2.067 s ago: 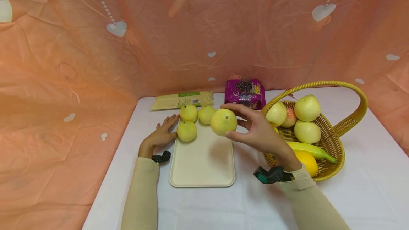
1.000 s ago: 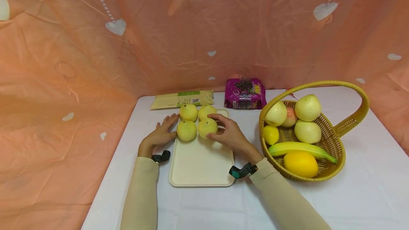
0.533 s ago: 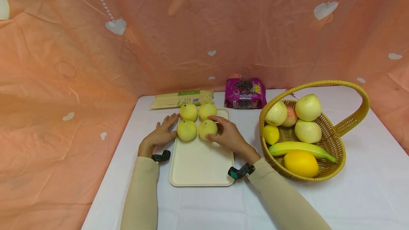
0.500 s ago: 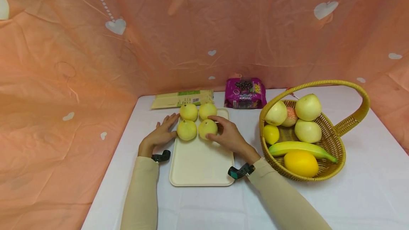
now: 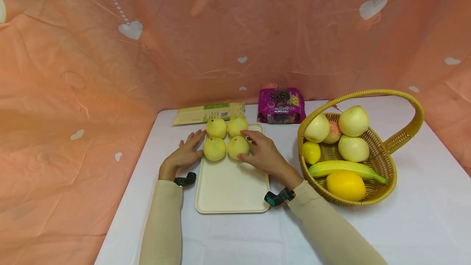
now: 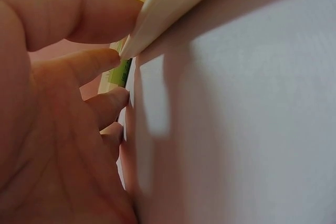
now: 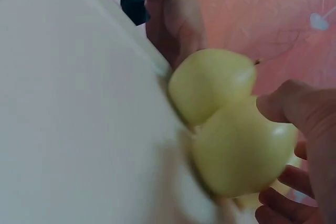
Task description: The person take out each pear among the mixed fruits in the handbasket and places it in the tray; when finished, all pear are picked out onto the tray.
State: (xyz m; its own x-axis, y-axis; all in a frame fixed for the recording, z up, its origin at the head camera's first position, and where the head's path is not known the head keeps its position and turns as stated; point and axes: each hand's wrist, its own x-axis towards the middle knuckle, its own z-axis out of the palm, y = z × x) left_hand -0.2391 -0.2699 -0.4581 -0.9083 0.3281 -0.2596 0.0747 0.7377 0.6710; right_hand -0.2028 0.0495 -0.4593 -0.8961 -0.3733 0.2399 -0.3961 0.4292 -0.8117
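Round yellow-green pears sit in two rows at the far end of a cream tray [image 5: 232, 191]. My right hand [image 5: 266, 154] has its fingers curled about the near-right pear [image 5: 237, 148]; in the right wrist view the thumb [image 7: 286, 100] lies against that pear [image 7: 241, 153]. Beside it is the near-left pear [image 5: 214, 149]. Behind them stand the far-left pear [image 5: 216, 128] and the far-right pear [image 5: 237, 126]. My left hand [image 5: 184, 154] rests at the tray's left edge with fingers extended, its thumb touching the rim [image 6: 157, 11] in the left wrist view.
On the right stands a wicker basket [image 5: 390, 175] with a tall handle, holding pale pears [image 5: 353, 149], a reddish fruit [image 5: 333, 132], a lemon [image 5: 311, 153], a banana [image 5: 346, 169] and an orange-yellow fruit [image 5: 346, 185]. Behind the tray lie a beige packet [image 5: 198, 114] and a purple packet [image 5: 281, 106].
About two seconds ago my right hand held the pear in the air over the tray's right side. It moved left and down into the near row. My left hand has stayed in place.
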